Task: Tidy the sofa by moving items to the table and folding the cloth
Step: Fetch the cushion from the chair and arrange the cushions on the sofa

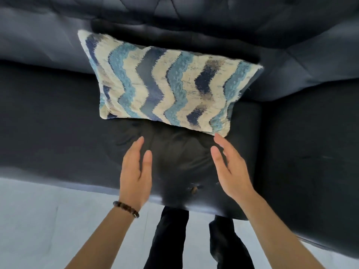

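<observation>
The big dark blue leather sofa (48,123) runs off both sides of the view. The left hand (135,177), with a brown bead bracelet (126,208), hangs over the seat, fingers straight, holding nothing. The zigzag blue and cream cloth pillow (165,84) leans on the sofa back; the blurry right hand (231,171), fingers straight and empty, is right by its corner.

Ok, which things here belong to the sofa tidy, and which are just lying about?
Job: sofa; zigzag cushion against its backrest; left hand and right hand, both open, near the cushion.
Just there: bead bracelet on the left wrist; pale floor. No table or cloth in view.
</observation>
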Available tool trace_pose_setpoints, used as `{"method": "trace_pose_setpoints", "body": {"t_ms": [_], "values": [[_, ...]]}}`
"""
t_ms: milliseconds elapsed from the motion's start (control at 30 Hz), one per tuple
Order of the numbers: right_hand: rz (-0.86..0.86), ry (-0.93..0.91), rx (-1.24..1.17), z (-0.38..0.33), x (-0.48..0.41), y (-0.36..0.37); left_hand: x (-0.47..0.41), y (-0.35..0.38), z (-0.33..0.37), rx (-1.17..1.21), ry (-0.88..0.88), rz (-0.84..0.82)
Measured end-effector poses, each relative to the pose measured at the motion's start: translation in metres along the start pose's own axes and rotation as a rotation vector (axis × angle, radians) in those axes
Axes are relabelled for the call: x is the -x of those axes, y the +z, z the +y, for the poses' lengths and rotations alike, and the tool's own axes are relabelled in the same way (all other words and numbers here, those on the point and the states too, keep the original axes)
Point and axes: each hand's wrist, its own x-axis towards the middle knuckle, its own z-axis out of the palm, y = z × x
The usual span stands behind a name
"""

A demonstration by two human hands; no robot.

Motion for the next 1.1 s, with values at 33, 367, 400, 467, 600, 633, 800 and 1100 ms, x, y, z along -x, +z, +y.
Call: {"method": "trace_pose_setpoints", "body": {"t_ms": [33,367,400,467,600,633,800,1100], "values": [[-0.008,-0.011,-0.007,-0.013,0.028,-0.013,0.032,-0.017,0.014,0.019,-0.011,0.004],[-0.019,-0.27,-0.057,-0.125,0.25,-0.143,0.322,-0.146,0.122,0.172,-0.096,0.508],[-0.042,-0.313,-0.045,-0.13,0.264,-0.152,0.351,-0.15,0.123,0.207,-0.137,0.587],[-0.081,-0.383,-0.03,-0.137,0.285,-0.165,0.405,-0.15,0.123,0.308,-0.234,0.735],[-0.132,-0.43,-0.072,-0.155,0.309,-0.166,0.474,-0.144,0.104,0.31,-0.302,0.968],[-0.147,-0.432,-0.079,-0.16,0.313,-0.159,0.486,-0.147,0.1,0.308,-0.321,1.001],[-0.257,-0.463,-0.079,-0.185,0.332,-0.104,0.523,-0.18,0.068,0.38,-0.387,1.064],[-0.441,-0.664,0.105,-0.258,0.394,0.09,0.589,-0.277,-0.083,0.52,-0.525,1.33]]}}
